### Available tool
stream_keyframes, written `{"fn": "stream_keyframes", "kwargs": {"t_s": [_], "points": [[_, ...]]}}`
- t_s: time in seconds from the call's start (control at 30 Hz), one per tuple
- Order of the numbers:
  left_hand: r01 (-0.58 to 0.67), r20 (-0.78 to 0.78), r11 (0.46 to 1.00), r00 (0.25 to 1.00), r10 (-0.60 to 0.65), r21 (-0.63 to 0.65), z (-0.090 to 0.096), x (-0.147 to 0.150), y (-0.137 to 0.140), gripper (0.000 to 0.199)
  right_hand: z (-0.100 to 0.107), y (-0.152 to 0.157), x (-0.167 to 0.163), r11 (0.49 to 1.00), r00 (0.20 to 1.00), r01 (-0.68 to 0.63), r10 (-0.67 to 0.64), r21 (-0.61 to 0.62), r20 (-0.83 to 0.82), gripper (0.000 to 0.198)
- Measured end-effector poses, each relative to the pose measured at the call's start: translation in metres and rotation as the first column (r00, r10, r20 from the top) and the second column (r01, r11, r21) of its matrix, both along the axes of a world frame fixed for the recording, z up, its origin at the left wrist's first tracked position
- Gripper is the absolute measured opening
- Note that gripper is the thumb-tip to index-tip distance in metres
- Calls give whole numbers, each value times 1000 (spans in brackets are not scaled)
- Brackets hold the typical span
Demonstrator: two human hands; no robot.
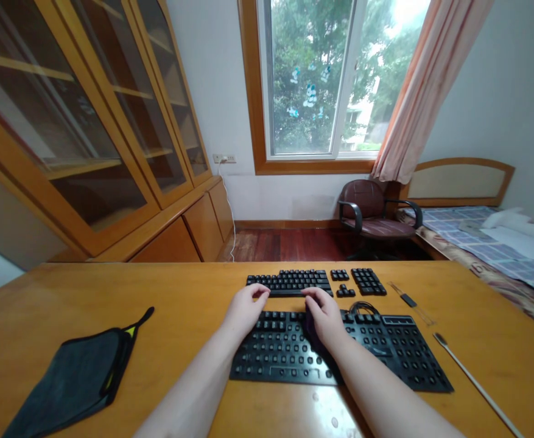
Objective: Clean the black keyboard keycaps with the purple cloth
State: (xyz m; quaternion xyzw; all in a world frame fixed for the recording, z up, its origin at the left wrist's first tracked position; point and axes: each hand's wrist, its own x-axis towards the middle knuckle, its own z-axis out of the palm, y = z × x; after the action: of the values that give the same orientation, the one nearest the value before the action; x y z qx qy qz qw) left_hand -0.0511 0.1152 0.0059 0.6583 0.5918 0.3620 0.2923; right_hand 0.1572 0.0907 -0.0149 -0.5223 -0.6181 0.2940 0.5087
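Black keycaps (294,279) lie grouped in keyboard layout on the desk. At their near edge, a long space bar keycap (285,292) stretches between my two hands. The curled fingers of my left hand (247,305) meet its left end. My right hand (325,313) has its thumb and fingers closed at the right end; the exact contact is partly hidden. Below both hands lies a black keyboard (289,350) with its keycaps off, though a few caps remain at its upper left. My right hand and forearm cover part of it.
Right of the keyboard are a wire keycap puller (408,300) and a long thin brush (477,383). A coiled cable (364,308) sits behind the keyboard. More keycaps (368,281) form a number pad block. A dark cloth pouch (79,371) lies at left on the wooden desk (179,292).
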Motion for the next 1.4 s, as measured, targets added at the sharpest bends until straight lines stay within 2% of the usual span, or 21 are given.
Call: {"fn": "stream_keyframes", "kwargs": {"t_s": [0.1, 0.17, 0.23, 0.3, 0.43, 0.57, 0.73, 0.9, 1.03, 1.17, 1.3, 1.4], "points": [[26, -27, 997, 999, -24, 66, 8, 3, 13, 24, -4, 0, 0, 1000, 1000, -5, 5, 2, 20, 22], [87, -140, 994, 987, -77, 72, 12, 8, 29, 25, -4, -1, -1, 1000, 1000, -10, 10, 6, 20, 23], [115, -285, 993, 953, -102, 30, 14, 14, 50, 26, -4, -1, -2, 1000, 1000, -7, 7, 7, 8, 24], [74, -391, 997, 917, -79, -28, 13, 18, 72, 26, -4, 0, -2, 1000, 1000, 2, -2, 7, 2, 24], [61, -446, 994, 890, -95, -90, 4, 21, 110, 21, -5, 0, -3, 1000, 1000, 8, -8, 13, 5, 22], [118, -457, 978, 870, -186, -173, -4, 26, 126, 16, -4, -1, -3, 1000, 1000, 10, -11, 8, 11, 22], [176, -435, 962, 865, -252, -206, -7, 35, 129, 15, -3, -2, -3, 1000, 1000, 8, -8, 4, 2, 22], [165, -402, 966, 885, -234, -199, -10, 42, 132, 9, -1, -2, -4, 1000, 1000, 5, -5, 5, 2, 22], [122, -346, 977, 921, -178, -177, -11, 42, 134, 7, 1, -2, -4, 1000, 1000, -5, 5, 11, -5, 21], [21, -254, 994, 966, -48, -111, -5, 38, 132, 13, -2, -2, -4, 1000, 1000, -16, 17, 17, -14, 20], [-54, -95, 998, 994, 52, -18, 8, 36, 111, 19, -10, 1, -4, 999, 999, -32, 33, 25, -35, 18], [-51, 32, 999, 998, 51, 10, 15, 40, 73, 22, -12, 2, -4, 997, 999, -40, 41, 62, -24, 18]]}}
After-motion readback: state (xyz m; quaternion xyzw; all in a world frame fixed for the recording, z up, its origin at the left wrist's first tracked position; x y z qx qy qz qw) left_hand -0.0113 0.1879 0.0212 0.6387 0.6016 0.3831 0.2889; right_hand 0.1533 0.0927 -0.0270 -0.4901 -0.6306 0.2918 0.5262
